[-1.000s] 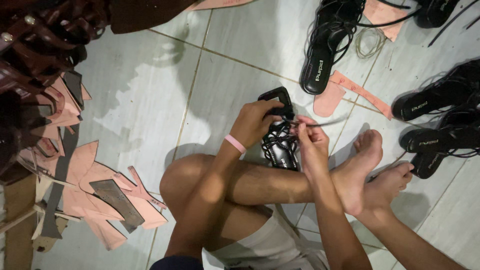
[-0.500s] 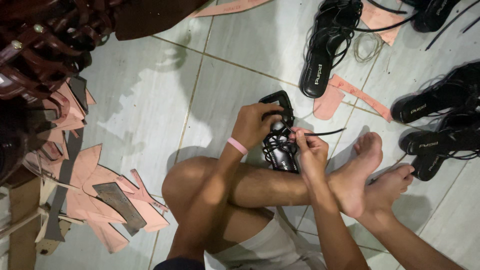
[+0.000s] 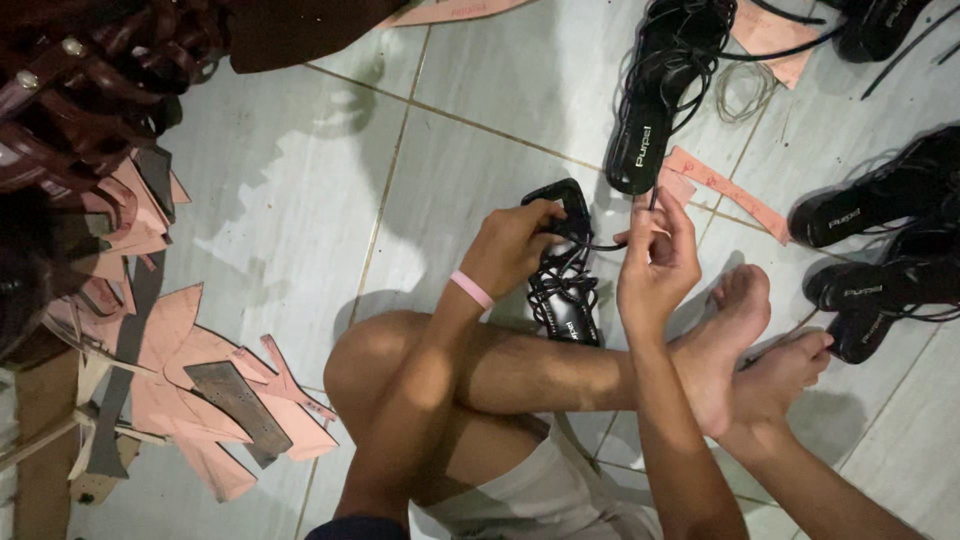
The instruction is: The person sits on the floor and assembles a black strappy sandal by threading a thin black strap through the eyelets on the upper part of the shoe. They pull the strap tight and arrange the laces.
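Pink cut-outs (image 3: 200, 400) and dark red straps (image 3: 70, 110) lie at the left on a tiled floor (image 3: 280, 220). At centre, a seated person's left hand (image 3: 515, 250) closes its fingers around the toe end of a black strappy sandal (image 3: 565, 290) propped above the crossed legs. The right hand (image 3: 655, 265) pinches a thin black lace (image 3: 600, 245) running to the sandal. More black sandals (image 3: 870, 250) lie at right.

The black strappy sandal (image 3: 566, 290) looks like smooth, faintly shiny leather with thin cord laces. The pale tiled floor (image 3: 280, 210) is glossy. The pink cut-out patterns (image 3: 190, 380) look like matt card.
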